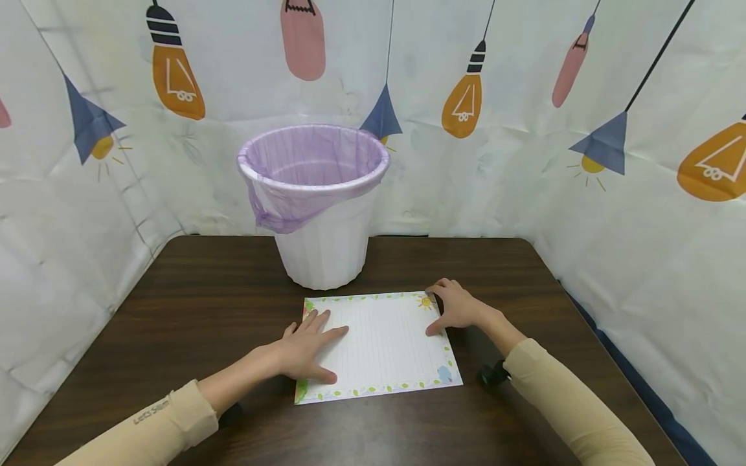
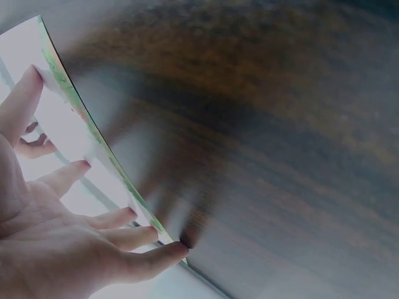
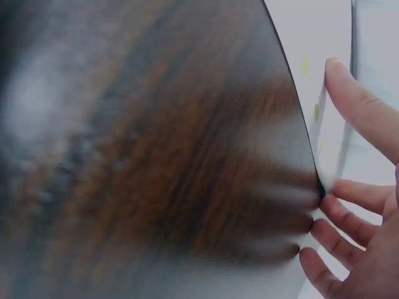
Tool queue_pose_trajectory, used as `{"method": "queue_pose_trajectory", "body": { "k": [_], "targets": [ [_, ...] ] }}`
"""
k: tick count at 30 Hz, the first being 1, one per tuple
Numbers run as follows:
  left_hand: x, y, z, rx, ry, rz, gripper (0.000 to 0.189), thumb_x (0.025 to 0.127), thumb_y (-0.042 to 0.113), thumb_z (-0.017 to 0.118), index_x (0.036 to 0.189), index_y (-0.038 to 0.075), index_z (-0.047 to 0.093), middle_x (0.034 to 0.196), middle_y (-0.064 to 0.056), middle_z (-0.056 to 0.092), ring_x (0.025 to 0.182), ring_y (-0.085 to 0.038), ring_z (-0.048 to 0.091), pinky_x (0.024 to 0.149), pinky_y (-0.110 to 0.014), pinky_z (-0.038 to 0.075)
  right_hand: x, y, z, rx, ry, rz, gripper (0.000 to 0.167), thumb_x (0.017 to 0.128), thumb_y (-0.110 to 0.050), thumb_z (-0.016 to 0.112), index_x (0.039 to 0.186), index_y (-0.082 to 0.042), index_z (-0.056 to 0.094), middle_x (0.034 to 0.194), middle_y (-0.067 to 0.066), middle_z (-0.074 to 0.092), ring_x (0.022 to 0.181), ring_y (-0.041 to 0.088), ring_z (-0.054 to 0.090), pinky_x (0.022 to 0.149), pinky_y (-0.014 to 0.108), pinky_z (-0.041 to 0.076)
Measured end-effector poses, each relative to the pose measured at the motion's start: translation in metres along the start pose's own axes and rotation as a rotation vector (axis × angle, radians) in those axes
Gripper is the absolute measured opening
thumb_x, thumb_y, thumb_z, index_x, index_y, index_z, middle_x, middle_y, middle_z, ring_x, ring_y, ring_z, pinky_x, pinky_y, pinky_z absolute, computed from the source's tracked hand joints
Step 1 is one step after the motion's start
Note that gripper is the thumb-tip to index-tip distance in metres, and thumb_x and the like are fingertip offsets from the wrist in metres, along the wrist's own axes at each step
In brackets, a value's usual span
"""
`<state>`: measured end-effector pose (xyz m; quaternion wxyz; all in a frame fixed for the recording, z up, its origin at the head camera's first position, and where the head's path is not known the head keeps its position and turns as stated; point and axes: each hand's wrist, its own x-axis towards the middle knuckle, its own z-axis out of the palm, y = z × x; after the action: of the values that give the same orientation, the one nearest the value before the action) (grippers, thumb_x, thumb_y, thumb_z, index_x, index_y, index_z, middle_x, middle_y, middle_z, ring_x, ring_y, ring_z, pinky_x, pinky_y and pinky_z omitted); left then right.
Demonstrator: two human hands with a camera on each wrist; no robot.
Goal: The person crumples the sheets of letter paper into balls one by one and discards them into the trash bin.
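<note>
A sheet of lined paper (image 1: pixel 387 343) with a leafy green printed border lies on the dark brown table. My left hand (image 1: pixel 305 349) rests on its left side, fingers spread and thumb apart. In the left wrist view, the fingertips (image 2: pixel 184 246) reach the sheet's green-edged side, the little finger right at the edge. My right hand (image 1: pixel 457 307) touches the right side, with its fingers at the far right corner by a printed sun and its thumb lower on the edge. In the right wrist view, the paper's edge (image 3: pixel 302 118) bends slightly near the index fingertip.
Behind the paper stands a white bin (image 1: pixel 326 249) lined with a purple bag (image 1: pixel 315 155). The table (image 1: pixel 233 278) has a white curtain (image 1: pixel 513 188) with printed lamps and bulbs around its back and sides. A small black object (image 1: pixel 494 374) shows beside the right sleeve.
</note>
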<state>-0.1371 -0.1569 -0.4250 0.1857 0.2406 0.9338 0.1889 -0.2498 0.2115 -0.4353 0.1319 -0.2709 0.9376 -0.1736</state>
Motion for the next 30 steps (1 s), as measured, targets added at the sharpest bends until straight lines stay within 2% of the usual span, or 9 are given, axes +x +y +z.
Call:
{"method": "queue_pose_trajectory", "body": {
  "k": [4, 11, 14, 17, 20, 22, 26, 30],
  "targets": [
    [0.0, -0.001, 0.001, 0.004, 0.0, -0.001, 0.088, 0.084, 0.044, 0.085, 0.157, 0.017, 0.043, 0.165, -0.028, 0.013, 0.151, -0.05, 0.007, 0.108, -0.08, 0.014, 0.004, -0.001, -0.001, 0.032, -0.006, -0.005, 0.088, 0.072, -0.045, 0.094, 0.137, 0.001, 0.056, 0.126, 0.013, 0.055, 0.118, 0.034, 0.048, 0.1, 0.052, 0.045],
    [0.0, -0.002, 0.002, 0.003, -0.004, -0.007, 0.088, 0.084, 0.045, 0.085, 0.157, 0.017, 0.043, 0.165, -0.028, 0.013, 0.152, -0.048, 0.006, 0.107, -0.08, 0.014, 0.011, 0.002, 0.001, 0.127, -0.035, -0.012, 0.078, 0.074, -0.037, 0.094, 0.13, 0.0, 0.055, 0.118, 0.008, 0.057, 0.104, 0.025, 0.052, 0.094, 0.046, 0.048],
    [-0.001, -0.001, 0.002, -0.004, -0.005, -0.009, 0.088, 0.084, 0.044, 0.085, 0.157, 0.017, 0.044, 0.165, -0.028, 0.013, 0.152, -0.049, 0.006, 0.107, -0.08, 0.014, 0.01, 0.006, 0.003, 0.269, -0.025, -0.009, 0.074, 0.078, -0.032, 0.092, 0.131, -0.002, 0.05, 0.118, 0.007, 0.059, 0.1, 0.022, 0.056, 0.09, 0.041, 0.049],
    [-0.001, -0.001, 0.002, -0.004, -0.002, -0.012, 0.088, 0.084, 0.044, 0.085, 0.157, 0.017, 0.044, 0.165, -0.028, 0.013, 0.152, -0.049, 0.006, 0.107, -0.08, 0.014, 0.008, 0.008, 0.003, 0.475, -0.019, -0.032, 0.075, 0.084, -0.021, 0.088, 0.141, -0.005, 0.041, 0.122, 0.012, 0.058, 0.1, 0.023, 0.061, 0.086, 0.04, 0.052],
    [-0.002, -0.001, 0.003, 0.0, 0.002, -0.016, 0.088, 0.084, 0.045, 0.085, 0.157, 0.017, 0.044, 0.165, -0.028, 0.014, 0.152, -0.049, 0.007, 0.108, -0.08, 0.014, 0.006, 0.009, 0.003, 0.622, -0.016, -0.076, 0.079, 0.089, -0.011, 0.083, 0.152, -0.008, 0.034, 0.126, 0.018, 0.057, 0.102, 0.027, 0.065, 0.084, 0.039, 0.055],
    [-0.002, -0.001, 0.004, 0.002, 0.004, -0.018, 0.088, 0.083, 0.045, 0.085, 0.157, 0.017, 0.044, 0.165, -0.028, 0.014, 0.152, -0.049, 0.007, 0.108, -0.08, 0.014, 0.005, 0.009, 0.003, 0.66, -0.01, -0.098, 0.073, 0.092, -0.008, 0.079, 0.153, -0.009, 0.038, 0.127, 0.02, 0.058, 0.102, 0.03, 0.066, 0.083, 0.04, 0.056],
    [-0.002, -0.001, 0.005, 0.01, 0.007, -0.019, 0.088, 0.083, 0.045, 0.085, 0.156, 0.018, 0.045, 0.165, -0.028, 0.014, 0.152, -0.049, 0.007, 0.108, -0.08, 0.015, 0.004, 0.01, 0.004, 0.652, 0.028, -0.115, 0.046, 0.097, -0.01, 0.073, 0.14, -0.006, 0.06, 0.136, 0.015, 0.06, 0.122, 0.032, 0.058, 0.094, 0.042, 0.051],
    [-0.002, -0.002, 0.005, 0.018, 0.015, -0.009, 0.087, 0.084, 0.047, 0.084, 0.156, 0.017, 0.045, 0.165, -0.029, 0.014, 0.152, -0.049, 0.007, 0.108, -0.079, 0.016, 0.003, 0.009, 0.004, 0.634, 0.056, -0.111, 0.038, 0.096, -0.007, 0.072, 0.133, -0.006, 0.068, 0.138, 0.01, 0.063, 0.136, 0.029, 0.046, 0.102, 0.043, 0.043]
  ]
}}
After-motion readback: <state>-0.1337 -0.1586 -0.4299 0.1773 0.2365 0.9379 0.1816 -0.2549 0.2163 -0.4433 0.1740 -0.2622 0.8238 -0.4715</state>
